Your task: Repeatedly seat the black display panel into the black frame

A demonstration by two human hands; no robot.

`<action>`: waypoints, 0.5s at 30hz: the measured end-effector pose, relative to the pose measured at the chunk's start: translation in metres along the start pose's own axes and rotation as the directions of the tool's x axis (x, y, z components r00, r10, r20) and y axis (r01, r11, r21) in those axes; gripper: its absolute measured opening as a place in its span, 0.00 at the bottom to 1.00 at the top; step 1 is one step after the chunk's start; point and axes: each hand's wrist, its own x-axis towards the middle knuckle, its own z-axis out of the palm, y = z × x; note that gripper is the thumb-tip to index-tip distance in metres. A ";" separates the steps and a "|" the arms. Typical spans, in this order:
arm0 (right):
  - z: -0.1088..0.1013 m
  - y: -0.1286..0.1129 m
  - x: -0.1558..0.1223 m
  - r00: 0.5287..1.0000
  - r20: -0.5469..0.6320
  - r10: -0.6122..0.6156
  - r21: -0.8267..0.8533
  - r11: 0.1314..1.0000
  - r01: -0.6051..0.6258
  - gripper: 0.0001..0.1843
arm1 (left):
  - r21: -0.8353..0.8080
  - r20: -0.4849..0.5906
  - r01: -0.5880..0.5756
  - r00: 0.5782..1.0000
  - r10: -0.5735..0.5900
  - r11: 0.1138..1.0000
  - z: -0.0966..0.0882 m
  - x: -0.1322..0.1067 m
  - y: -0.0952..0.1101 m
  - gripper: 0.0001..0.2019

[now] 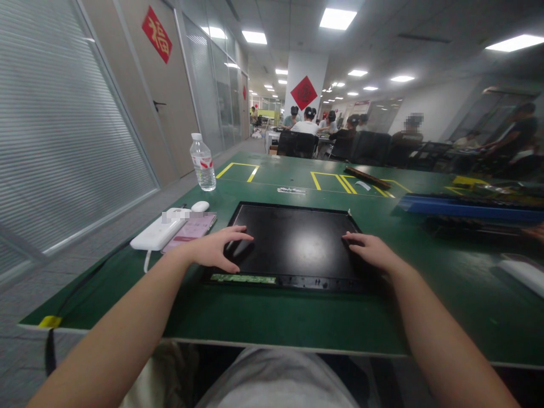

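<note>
Flat on the green table lies a black display panel (293,238) in a dark frame. A green circuit board strip (243,279) runs along the left part of its near edge. My left hand (219,249) rests at the panel's left side, fingers spread over the border and screen. At the opposite side my right hand (369,249) has its fingers stretched out over the right border. Neither hand has anything gripped in it, and the undersides of both are hidden.
Left of the panel are a white power bank (159,229), a phone (191,229), a white earbud case (200,207) and a water bottle (204,164). Behind it lie small metal pieces (291,191) and a dark strip (367,177). A blue tray (467,208) stands at right.
</note>
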 end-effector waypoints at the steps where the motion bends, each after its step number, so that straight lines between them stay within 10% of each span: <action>1: 0.000 0.000 0.000 1.000 0.003 -0.010 -0.011 1.000 0.010 0.21 | 0.010 0.009 0.004 1.000 -0.004 1.000 0.000 0.000 0.000 0.43; 15: 0.001 -0.002 -0.001 1.000 0.018 -0.009 -0.055 0.998 0.010 0.21 | 0.110 -0.250 0.139 0.962 -0.108 0.984 0.024 0.028 -0.017 0.27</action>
